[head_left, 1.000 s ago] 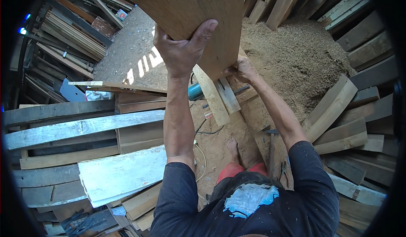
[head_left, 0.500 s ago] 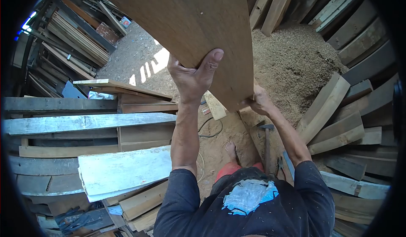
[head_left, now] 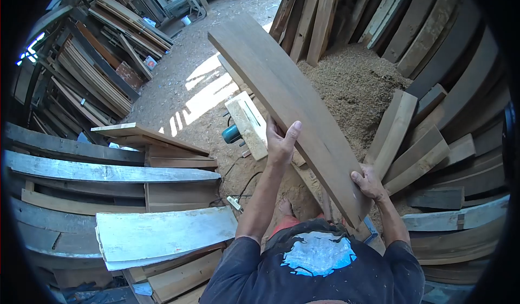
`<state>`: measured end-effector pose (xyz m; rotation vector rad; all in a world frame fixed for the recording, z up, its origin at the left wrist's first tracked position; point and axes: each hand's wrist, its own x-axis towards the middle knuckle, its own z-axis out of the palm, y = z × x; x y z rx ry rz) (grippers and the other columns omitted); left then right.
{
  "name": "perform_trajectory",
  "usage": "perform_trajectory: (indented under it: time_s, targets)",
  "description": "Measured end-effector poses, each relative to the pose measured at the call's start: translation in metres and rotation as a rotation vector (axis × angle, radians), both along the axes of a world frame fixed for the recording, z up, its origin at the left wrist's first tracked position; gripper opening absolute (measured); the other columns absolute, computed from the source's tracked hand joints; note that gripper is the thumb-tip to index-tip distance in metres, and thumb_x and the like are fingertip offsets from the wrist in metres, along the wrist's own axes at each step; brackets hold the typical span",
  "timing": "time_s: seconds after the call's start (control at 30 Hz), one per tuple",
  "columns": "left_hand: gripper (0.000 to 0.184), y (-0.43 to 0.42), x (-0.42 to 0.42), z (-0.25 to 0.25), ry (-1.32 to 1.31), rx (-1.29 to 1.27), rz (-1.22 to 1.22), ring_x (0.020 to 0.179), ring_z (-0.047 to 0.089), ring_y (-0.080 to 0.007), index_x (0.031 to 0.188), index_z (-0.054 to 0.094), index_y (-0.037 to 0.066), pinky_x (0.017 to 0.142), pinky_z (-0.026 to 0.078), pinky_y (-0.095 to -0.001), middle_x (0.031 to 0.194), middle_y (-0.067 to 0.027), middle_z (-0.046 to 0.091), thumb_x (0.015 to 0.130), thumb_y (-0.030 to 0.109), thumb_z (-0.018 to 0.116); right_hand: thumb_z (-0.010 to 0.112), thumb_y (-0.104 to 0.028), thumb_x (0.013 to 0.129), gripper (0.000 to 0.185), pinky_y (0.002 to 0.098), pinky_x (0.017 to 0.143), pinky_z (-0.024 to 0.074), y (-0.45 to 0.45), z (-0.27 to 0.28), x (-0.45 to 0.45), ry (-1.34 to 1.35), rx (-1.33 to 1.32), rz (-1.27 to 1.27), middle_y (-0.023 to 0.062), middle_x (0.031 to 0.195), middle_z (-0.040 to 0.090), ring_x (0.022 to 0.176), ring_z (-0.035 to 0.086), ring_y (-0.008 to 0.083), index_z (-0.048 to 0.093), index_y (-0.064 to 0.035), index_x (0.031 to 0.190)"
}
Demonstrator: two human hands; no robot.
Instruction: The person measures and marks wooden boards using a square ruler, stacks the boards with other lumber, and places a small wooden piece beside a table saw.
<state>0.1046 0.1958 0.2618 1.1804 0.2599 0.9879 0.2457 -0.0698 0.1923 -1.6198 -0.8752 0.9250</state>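
Landmark: sawdust heap [head_left: 360, 87]. Brown wooden plank [head_left: 295, 111] held aslant, seen left of the heap and overlapping its near-left border in view. Left grip [head_left: 281, 144] clasping the plank's left edge, thumb over the upper face, fingers mostly hidden. Right grip [head_left: 369, 182] grasping the opposite edge, close to the plank's lower end, thumb also on top. Left of heap, beyond the plank: pale slotted board [head_left: 248, 121], teal power tool [head_left: 232, 134] at its edge. White board [head_left: 168, 231] farther left of heap, lower in view. Upright timbers [head_left: 323, 27] along the heap's far side.
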Motion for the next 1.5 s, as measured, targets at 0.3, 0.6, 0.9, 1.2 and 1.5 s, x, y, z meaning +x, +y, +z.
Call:
perform_trajectory:
  time_s: [0.3,0.6,0.9,1.2,1.5]
  targets:
    - [0.043,-0.058,0.008,-0.075,-0.007,-0.49,-0.038,0.108,0.063,-0.0194,0.133,0.047,0.002,0.093,0.054,-0.0362,0.122,-0.0095,0.062,0.099,0.023,0.065,0.067,-0.047,0.091,0.063,0.0389,0.088,0.0507,-0.08,-0.015,-0.009,-0.077,-0.194,-0.011,0.0172,0.103,0.069,0.096,0.065,0.0239,0.061,0.0072,0.122]
    - [0.052,-0.119,-0.025,-0.197,0.284,-0.754,-0.065,0.104,0.065,-0.021,0.13,0.053,0.004,0.091,0.056,-0.0401,0.119,-0.0088,0.065,0.092,0.032,0.075,0.069,-0.036,0.089,0.055,0.0422,0.092,0.0501,-0.08,-0.028,-0.057,-0.178,-0.51,-0.043,0.0258,0.114,0.067,0.106,0.067,0.0331,0.06,0.005,0.125]
    - [0.055,-0.095,-0.044,-0.245,0.373,-0.85,-0.092,0.102,0.067,-0.0225,0.129,0.055,0.003,0.089,0.056,-0.0402,0.117,-0.0101,0.067,0.089,0.033,0.078,0.067,-0.039,0.092,0.056,0.0455,0.098,0.0476,-0.051,-0.051,-0.067,-0.185,-0.668,0.042,0.0274,0.12,0.066,0.113,0.063,0.0381,0.059,0.0034,0.127]
    - [0.048,-0.067,-0.063,-0.251,0.428,-0.819,-0.074,0.098,0.068,-0.0213,0.125,0.059,0.001,0.086,0.056,-0.0376,0.114,-0.0105,0.069,0.091,0.031,0.076,0.064,-0.041,0.093,0.057,0.0464,0.1,0.0458,-0.011,-0.044,-0.087,-0.2,-0.704,0.046,0.0276,0.124,0.064,0.118,0.061,0.0398,0.058,0.0021,0.129]
    - [0.051,-0.035,-0.064,-0.26,0.419,-0.776,-0.11,0.098,0.068,-0.0212,0.127,0.058,0.002,0.086,0.057,-0.0376,0.114,-0.0103,0.069,0.091,0.033,0.076,0.062,-0.039,0.092,0.057,0.0457,0.099,0.0471,0.025,-0.036,-0.094,-0.156,-0.716,0.026,0.0272,0.12,0.067,0.113,0.065,0.0394,0.058,0.0026,0.132]
